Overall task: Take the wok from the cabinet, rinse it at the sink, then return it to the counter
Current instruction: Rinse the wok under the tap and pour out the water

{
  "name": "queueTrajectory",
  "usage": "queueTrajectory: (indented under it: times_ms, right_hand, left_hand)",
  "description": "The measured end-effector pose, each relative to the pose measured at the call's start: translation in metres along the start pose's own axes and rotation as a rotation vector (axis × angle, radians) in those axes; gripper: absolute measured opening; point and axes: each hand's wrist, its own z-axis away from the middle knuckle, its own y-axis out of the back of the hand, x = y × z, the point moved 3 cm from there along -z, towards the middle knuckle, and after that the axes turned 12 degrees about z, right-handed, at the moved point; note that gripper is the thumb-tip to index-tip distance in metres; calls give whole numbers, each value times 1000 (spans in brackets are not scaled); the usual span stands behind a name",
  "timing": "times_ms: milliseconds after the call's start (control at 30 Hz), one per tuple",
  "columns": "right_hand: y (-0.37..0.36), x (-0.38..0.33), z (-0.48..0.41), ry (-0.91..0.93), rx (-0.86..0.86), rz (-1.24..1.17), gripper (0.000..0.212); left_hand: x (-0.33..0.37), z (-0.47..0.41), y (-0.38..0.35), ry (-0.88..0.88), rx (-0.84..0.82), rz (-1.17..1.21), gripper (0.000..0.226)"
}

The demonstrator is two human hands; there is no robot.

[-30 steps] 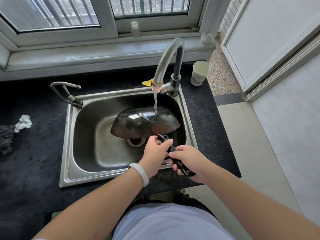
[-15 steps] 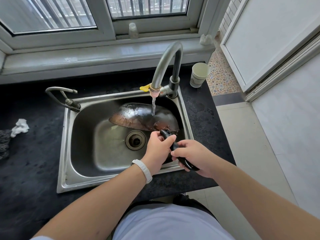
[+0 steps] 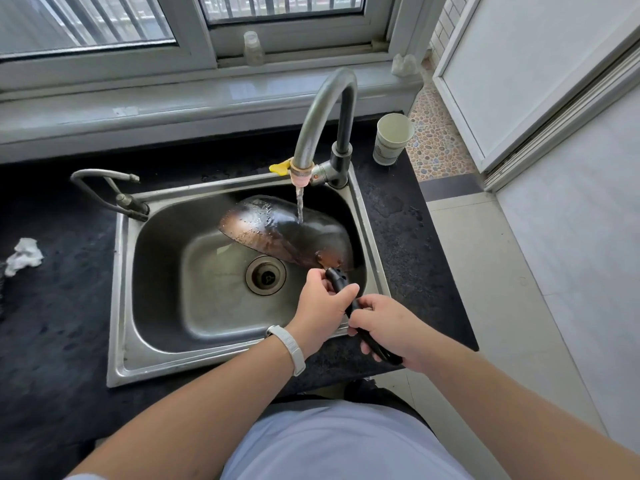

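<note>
While the water runs, we work across from the left: a crumpled tissue (image 3: pixel 23 255) lies on the dark counter (image 3: pixel 59 306), well apart from the steel sink (image 3: pixel 119 306) and its small side tap (image 3: pixel 110 195). Inside the basin, our wok (image 3: pixel 277 233) is tipped with its outer side up, hanging over the far right part above the drain (image 3: pixel 266 274), and the stream from the tall faucet (image 3: pixel 325 119) lands on its wet back. Our left hand (image 3: pixel 320 311) has its fingers (image 3: pixel 341 296) curled tight around the black handle (image 3: pixel 341 285) near the pan; our right hand (image 3: pixel 389 329) is wrapped around the handle's outer end. To rinse well, we judge it best to roll the handle slowly so the stream sweeps the whole surface, keep the rim low inside the basin so splash stays in, and grip firmly, since wet metal is heavy and slick. A paper cup (image 3: pixel 393 138) stands by the faucet base on the right.
</note>
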Motion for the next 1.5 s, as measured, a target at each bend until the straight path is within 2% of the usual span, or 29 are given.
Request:
queueTrajectory:
  times_ms: [233,367,467,700,833,1200,1500]
  right_hand:
    - [-8,11,1,-36,12,49,19]
    - [-15,24,3,-24,88,60,21]
    - [-22,35,1,-19,166,173,23]
    - [-37,60,1,40,284,281,56]
    - [-44,68,1,74,331,227,49]
    - [-67,93,0,92,370,11,44]
    - [-79,97,1,58,355,181,44]
  left_hand:
    - [-10,2,1,4,-41,-91,45]
    - [-18,2,1,13,-76,-109,46]
    - [-27,4,3,10,-84,-130,45]
    - [-45,10,11,37,-128,-90,44]
    - [-53,13,13,46,-161,-51,43]
    - [-60,23,15,73,-240,-152,37]
    - [-63,27,16,58,-237,-196,36]
